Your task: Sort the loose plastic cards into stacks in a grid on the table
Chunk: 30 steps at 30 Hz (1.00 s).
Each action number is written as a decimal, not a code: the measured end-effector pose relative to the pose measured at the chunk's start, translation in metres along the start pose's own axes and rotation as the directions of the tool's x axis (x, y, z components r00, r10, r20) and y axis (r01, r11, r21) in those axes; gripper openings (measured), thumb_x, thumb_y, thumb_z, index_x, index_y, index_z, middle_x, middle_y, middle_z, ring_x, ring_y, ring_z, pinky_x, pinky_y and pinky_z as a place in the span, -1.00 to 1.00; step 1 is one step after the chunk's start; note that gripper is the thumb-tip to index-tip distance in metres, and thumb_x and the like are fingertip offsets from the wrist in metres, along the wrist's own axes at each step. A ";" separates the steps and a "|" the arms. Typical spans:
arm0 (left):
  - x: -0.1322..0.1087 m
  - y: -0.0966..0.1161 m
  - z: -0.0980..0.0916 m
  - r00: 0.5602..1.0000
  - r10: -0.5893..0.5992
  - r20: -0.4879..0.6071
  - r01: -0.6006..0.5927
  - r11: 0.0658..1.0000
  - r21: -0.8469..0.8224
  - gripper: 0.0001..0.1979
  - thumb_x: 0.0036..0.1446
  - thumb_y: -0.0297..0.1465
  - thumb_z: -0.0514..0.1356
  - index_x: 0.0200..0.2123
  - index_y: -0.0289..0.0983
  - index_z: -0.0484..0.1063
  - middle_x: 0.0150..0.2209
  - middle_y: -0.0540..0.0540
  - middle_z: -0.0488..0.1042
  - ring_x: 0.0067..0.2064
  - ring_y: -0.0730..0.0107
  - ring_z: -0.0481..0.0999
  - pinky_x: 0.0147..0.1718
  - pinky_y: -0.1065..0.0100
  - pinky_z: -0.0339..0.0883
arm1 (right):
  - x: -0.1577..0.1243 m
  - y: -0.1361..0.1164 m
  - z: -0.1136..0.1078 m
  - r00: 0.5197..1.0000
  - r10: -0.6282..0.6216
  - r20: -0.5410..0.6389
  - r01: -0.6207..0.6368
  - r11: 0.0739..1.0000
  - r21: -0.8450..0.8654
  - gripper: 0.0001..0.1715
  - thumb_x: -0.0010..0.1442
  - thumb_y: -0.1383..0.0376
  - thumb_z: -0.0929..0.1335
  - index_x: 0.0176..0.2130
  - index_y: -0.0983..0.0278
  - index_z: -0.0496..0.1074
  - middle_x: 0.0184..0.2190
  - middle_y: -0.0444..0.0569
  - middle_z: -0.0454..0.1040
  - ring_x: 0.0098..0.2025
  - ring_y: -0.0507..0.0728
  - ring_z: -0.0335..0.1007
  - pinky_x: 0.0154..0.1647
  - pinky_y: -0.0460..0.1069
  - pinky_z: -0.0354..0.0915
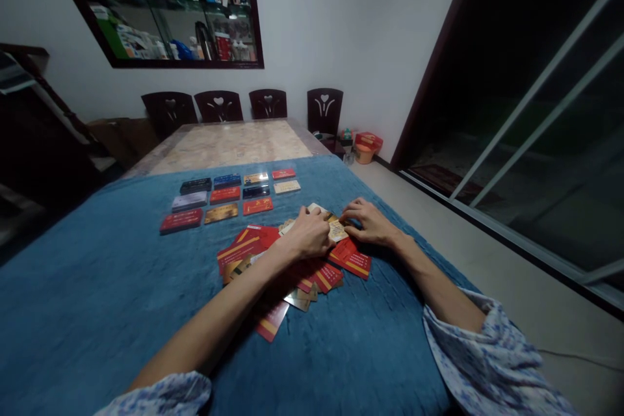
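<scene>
A loose, overlapping heap of red, gold and cream cards (326, 276) lies on the blue cloth (121, 286). Over the heap's upper part, my left hand (314, 234) has its fingers curled down. Its fingertips are partly hidden, so what they pinch cannot be made out. A cream-and-gold card (336, 230) shows between my two hands. At that card's right edge, my right hand (368, 224) has its thumb and bent fingers closed on it. Beyond the heap sit neat card stacks in rows, among them a red stack (181, 221), a gold stack (221, 213) and a dark stack (195, 186).
The table's bare marble-like top (234, 138) continues past the cloth. Dark chairs (218, 106) line its far side. A glass-shelved wall niche (170, 6) holds bottles and boxes. To the right are an orange bucket (363, 154) and a sliding glass door (546, 104).
</scene>
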<state>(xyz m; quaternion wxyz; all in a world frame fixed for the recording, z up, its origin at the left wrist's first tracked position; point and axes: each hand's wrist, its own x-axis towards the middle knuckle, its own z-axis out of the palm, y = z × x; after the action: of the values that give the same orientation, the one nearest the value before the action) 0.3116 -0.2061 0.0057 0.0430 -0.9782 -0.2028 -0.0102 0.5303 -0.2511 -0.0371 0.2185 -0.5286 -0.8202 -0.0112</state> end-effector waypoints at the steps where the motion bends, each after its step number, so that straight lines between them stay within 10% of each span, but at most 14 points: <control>1: 0.000 0.001 0.000 1.000 -0.007 -0.002 0.007 1.000 0.001 -0.71 0.24 -0.25 0.15 -0.28 -0.35 0.55 -0.10 -0.31 0.51 0.02 0.00 0.39 -0.02 0.04 0.23 | 0.000 0.000 0.000 1.000 -0.007 0.003 0.007 1.000 0.014 -0.77 0.14 0.34 0.35 -0.21 0.23 0.59 -0.21 0.03 0.57 -0.13 0.19 0.32 -0.03 0.11 0.23; 20: -0.001 -0.009 -0.003 0.998 0.055 -0.019 -0.056 0.997 -0.052 -0.74 0.20 -0.40 0.11 -0.46 -0.31 0.55 -0.35 -0.24 0.56 -0.21 0.17 0.50 -0.13 0.20 0.26 | -0.003 -0.009 -0.012 0.999 -0.014 0.029 0.009 0.987 0.162 -0.72 0.18 0.09 0.44 -0.19 0.22 0.58 -0.24 0.04 0.55 -0.13 0.20 0.34 -0.03 0.12 0.25; 30: 0.001 -0.027 -0.004 0.996 0.034 -0.086 -0.054 0.969 -0.240 -0.71 0.20 -0.46 0.04 -0.50 -0.30 0.49 -0.47 -0.12 0.51 -0.39 0.36 0.42 -0.34 0.36 0.19 | -0.001 -0.008 -0.005 0.996 0.055 -0.068 -0.039 0.974 0.225 -0.66 -0.01 0.48 0.30 -0.30 0.21 0.58 -0.33 -0.04 0.58 -0.16 0.18 0.39 -0.04 0.10 0.32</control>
<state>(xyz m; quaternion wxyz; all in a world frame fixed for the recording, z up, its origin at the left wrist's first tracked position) 0.3016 -0.1810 0.0121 -0.0678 -0.9792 -0.1765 -0.0738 0.5258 -0.2565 -0.0310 0.3070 -0.5191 -0.7949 0.0668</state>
